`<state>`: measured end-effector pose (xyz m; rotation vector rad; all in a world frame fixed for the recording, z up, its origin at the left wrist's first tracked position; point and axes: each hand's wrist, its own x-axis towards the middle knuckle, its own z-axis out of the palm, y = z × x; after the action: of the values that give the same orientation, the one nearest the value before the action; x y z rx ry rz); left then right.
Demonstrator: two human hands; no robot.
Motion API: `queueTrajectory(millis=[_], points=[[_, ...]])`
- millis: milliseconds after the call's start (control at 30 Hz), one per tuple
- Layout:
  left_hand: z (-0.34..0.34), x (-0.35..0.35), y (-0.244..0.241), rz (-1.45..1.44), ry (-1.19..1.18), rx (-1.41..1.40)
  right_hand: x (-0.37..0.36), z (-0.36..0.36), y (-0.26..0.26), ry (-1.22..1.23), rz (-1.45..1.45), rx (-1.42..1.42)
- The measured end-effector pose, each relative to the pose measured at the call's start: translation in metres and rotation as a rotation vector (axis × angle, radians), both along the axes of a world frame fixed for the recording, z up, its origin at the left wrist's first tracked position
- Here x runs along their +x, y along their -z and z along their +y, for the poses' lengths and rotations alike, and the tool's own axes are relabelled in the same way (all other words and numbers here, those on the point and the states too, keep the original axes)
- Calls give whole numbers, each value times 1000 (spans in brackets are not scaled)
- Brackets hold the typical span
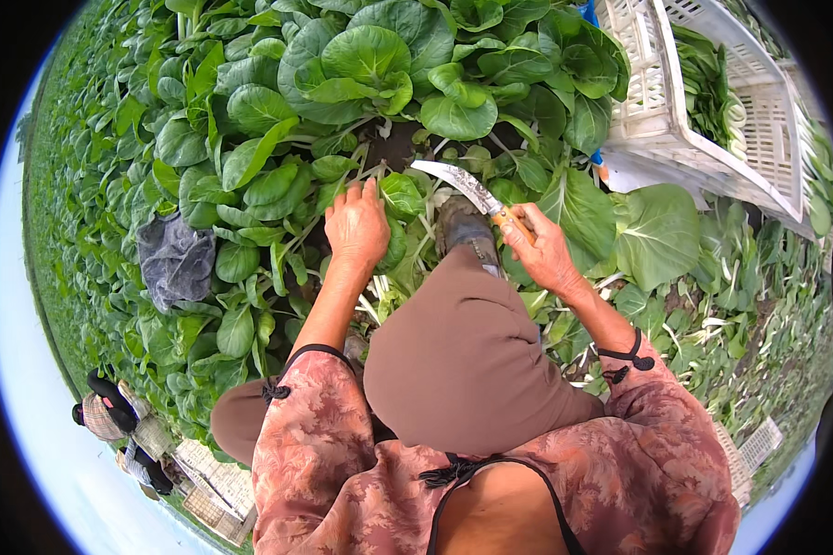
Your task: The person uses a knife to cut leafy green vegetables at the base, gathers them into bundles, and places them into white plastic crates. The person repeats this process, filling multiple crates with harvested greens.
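My right hand (543, 246) grips the orange-brown handle of a small sickle (459, 183). Its curved metal blade is dirt-marked and points left, above my shoe (466, 229). My left hand (358, 220), back upward, reaches down among the bok choy plants (278, 191), beside a bright green leaf (402, 195). Its fingertips are partly hidden, so whether they pinch a stem is unclear. Just beyond the fingers, dark soil (393, 142) shows between the plants.
White plastic crates (729, 156) stand at the upper right, with harvested greens (701, 90) inside. A grey cloth (175, 260) lies over plants at left. Cut leaves and stalks (708, 326) litter the ground at right. Other people (114, 416) and more crates (215, 479) are at lower left.
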<state>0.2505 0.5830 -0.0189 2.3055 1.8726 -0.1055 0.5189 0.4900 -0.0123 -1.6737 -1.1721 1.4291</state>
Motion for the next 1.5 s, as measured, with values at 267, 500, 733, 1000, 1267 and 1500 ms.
queueTrajectory(millis=[267, 500, 733, 1000, 1267, 1500], points=[[25, -26, 25, -177, -423, -354, -38, 54, 70, -210, -308, 50], [45, -24, 52, 17, -269, -558, -78, 106, 98, -339, -530, 69], [15, -44, 73, 3, -56, -526, -78, 95, 111, -452, -508, 73], [-81, -45, 48, 316, 314, -767, -20, 39, 79, -237, -466, -116], [4, 49, -93, -1, 712, -288, 59, -41, 101, 714, -101, -355], [123, 124, -73, 355, 954, 163, 40, -74, 67, 574, -216, 71]])
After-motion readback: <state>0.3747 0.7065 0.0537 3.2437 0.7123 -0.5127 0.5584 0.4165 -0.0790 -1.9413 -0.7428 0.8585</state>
